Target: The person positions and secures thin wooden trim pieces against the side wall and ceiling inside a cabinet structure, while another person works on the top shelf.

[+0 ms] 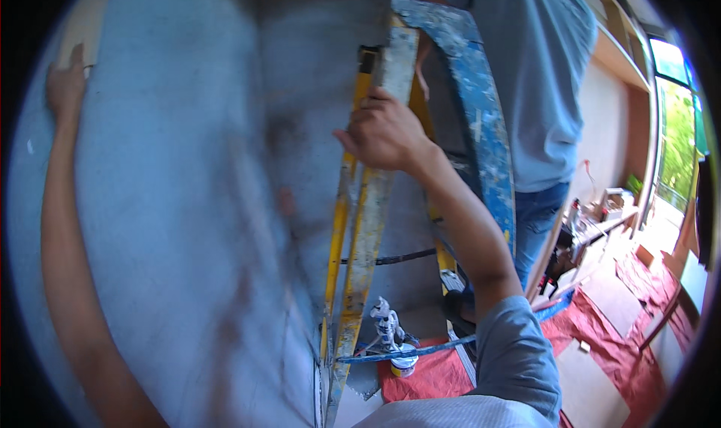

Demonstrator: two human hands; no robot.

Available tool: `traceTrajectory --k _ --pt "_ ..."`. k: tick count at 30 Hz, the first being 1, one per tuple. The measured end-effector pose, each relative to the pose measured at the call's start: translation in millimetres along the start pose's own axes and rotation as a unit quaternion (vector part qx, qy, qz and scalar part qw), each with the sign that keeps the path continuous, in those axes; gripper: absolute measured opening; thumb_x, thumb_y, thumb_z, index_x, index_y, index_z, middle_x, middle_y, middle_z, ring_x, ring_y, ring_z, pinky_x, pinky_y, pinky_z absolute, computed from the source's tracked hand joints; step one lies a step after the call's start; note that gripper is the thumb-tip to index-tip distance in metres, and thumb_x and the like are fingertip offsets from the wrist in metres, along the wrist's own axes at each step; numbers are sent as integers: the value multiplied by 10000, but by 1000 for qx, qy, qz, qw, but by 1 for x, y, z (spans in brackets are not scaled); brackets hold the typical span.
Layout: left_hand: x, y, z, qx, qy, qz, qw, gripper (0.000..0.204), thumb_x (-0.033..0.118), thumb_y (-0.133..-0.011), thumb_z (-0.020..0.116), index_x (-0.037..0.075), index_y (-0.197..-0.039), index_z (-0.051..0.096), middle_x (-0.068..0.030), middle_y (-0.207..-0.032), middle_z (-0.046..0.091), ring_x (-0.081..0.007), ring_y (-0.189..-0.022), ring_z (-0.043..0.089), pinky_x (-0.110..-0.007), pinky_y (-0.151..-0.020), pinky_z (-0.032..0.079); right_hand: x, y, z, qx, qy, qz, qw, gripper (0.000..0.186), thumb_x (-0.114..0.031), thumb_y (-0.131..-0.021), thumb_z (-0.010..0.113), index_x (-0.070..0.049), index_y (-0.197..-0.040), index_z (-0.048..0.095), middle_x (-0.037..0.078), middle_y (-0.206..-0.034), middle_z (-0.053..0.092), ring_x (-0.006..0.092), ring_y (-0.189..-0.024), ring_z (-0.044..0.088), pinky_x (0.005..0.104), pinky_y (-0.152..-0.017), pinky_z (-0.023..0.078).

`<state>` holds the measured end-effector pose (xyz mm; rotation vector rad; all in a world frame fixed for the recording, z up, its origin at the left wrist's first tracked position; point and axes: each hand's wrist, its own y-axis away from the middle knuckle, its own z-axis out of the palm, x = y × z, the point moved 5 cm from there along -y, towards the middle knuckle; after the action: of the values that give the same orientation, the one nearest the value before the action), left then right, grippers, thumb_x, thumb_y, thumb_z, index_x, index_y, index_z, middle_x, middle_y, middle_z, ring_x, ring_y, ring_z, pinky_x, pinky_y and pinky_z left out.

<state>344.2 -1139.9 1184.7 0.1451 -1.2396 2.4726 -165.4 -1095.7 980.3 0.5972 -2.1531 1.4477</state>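
My left hand (67, 90) is raised at the far left, close to the grey-blue wall (165, 165). It grips the lower end of a pale, flat board (84, 26), whose top runs out of view. My right hand (381, 131) is closed round the side rail of a paint-spattered yellow stepladder (360, 255), with the thumb out to the left. The ladder's broad, worn blue part (481, 90) curves down just behind that hand.
Beyond the ladder stands another person in a grey-blue shirt (544, 75). Below are a white spray-type tool (386, 323), a small white tub (404, 362) and red floor sheeting (432, 375). At right are loose panels (593, 375), a cluttered bench (593, 229) and a bright window (672, 128).
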Motion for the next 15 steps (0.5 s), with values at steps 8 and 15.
traceTrajectory --k 8,15 --pt "23 -3 -23 -98 106 -67 987 637 511 -870 706 -91 -1077 682 -274 -1036 716 -411 -974 699 -446 -876 532 -1 -1 1 41 1 9 999 504 -363 -987 538 -90 -602 714 51 -678 699 238 -839 669 356 -985 424" --pt "25 0 -25 -65 104 -42 992 648 507 -875 702 -99 -1102 670 -293 -1050 709 -404 -995 698 -442 -897 527 -7 -4 -1 53 -14 -9 998 499 -362 -984 551 -88 -598 708 51 -690 700 238 -831 664 354 -966 429"
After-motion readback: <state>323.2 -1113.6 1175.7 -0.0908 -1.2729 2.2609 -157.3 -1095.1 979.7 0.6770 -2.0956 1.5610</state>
